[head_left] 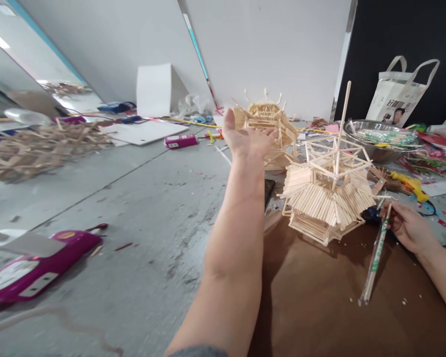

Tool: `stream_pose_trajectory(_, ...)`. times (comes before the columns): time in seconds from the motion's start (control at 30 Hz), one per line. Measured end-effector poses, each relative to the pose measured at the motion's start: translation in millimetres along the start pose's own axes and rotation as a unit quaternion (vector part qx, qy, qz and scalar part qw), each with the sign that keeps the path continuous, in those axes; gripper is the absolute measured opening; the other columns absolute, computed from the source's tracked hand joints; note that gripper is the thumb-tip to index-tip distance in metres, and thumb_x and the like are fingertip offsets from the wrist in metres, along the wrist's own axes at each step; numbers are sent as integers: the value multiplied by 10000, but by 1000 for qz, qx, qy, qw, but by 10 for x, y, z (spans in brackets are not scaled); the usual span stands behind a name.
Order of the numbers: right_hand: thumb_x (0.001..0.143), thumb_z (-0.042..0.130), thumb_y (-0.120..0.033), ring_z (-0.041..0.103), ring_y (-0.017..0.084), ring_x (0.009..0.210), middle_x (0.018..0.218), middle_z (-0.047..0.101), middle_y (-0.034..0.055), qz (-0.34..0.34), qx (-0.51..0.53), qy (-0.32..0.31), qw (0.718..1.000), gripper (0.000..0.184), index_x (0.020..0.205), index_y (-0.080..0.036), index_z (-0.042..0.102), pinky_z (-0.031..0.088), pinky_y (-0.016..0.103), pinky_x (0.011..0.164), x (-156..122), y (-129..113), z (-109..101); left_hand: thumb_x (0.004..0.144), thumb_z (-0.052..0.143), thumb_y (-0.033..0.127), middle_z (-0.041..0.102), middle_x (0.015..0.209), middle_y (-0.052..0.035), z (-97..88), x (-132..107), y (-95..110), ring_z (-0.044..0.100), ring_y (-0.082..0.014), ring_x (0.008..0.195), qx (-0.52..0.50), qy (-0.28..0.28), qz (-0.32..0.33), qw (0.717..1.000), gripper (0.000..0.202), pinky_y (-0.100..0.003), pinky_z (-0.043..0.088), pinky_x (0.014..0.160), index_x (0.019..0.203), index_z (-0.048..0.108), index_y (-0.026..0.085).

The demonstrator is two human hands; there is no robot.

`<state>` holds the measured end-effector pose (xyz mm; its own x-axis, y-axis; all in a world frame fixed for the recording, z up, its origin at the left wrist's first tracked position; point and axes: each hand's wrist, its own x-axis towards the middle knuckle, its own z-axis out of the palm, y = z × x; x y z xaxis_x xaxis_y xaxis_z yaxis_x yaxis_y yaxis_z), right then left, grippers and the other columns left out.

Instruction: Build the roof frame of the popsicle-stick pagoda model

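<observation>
My left hand is stretched forward, palm up with its fingers spread, and nothing lies in it. Behind it stands a pagoda-like model built of pale sticks, partly hidden by the hand. Nearer, on brown sheet, sits a second stick model with a slatted roof and one tall stick rising from its open top frame. To its right, my right hand is closed on a pair of chopsticks in a clear wrapper with green print, slanting down towards the sheet.
A metal bowl holds wrapped chopsticks at the right, near a yellow glue gun and a white tote bag. Purple power strips lie on the grey floor at left. A pile of wooden sticks is further back.
</observation>
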<state>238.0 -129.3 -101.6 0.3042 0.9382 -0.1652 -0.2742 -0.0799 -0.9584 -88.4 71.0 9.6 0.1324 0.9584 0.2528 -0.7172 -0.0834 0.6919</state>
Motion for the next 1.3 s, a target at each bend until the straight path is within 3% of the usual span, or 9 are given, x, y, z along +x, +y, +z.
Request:
stream_pose_trajectory(0.17,637,687,-376,558,122,507,600,637,8,-6,-3,3,1000,189,714,-207,652,423,212,410,5,1,-2,720,273,670,340,1375,-112,41,-42,-8,214,-273,1342,-13,31,-34,999,873,-449,310,1039,1408,57,179)
stream_pose_trajectory(0.27,633,690,-392,548,122,480,590,638,10,-6,-6,-3,1000,210,719,-204,651,421,223,407,9,4,-6,718,254,670,319,1389,-103,39,-48,-30,217,-258,1343,-9,50,-42,998,866,-433,311,1040,1411,32,199)
stream_pose_trajectory(0.4,619,703,-392,550,125,493,587,633,11,-4,-3,-3,1000,216,711,-203,652,425,216,399,0,-3,3,713,245,683,313,1392,-111,15,-33,-51,233,-258,1338,-1,31,-32,999,876,-436,312,1033,1411,27,202)
stream_pose_trajectory(0.67,622,700,-397,554,112,498,580,628,5,6,-3,3,1000,220,708,-200,649,433,201,407,-10,-10,20,723,229,728,404,1330,-65,13,-7,-4,282,-279,1315,-19,25,0,1000,775,-494,345,1000,1368,199,300)
stream_pose_trajectory(1.0,620,696,-397,553,117,490,590,639,11,10,-6,11,1000,220,700,-199,645,419,212,404,-5,-10,16,678,369,681,343,1381,-47,-39,-28,51,203,-296,1339,-9,21,-10,1000,775,-489,323,1012,1342,251,299)
stream_pose_trajectory(1.3,620,692,-433,546,129,475,590,645,17,8,-19,10,1000,258,720,-202,639,407,238,417,8,4,3,731,300,592,234,1430,-86,134,-128,71,164,-294,1351,-127,58,-25,990,777,-493,266,1028,1386,104,223)
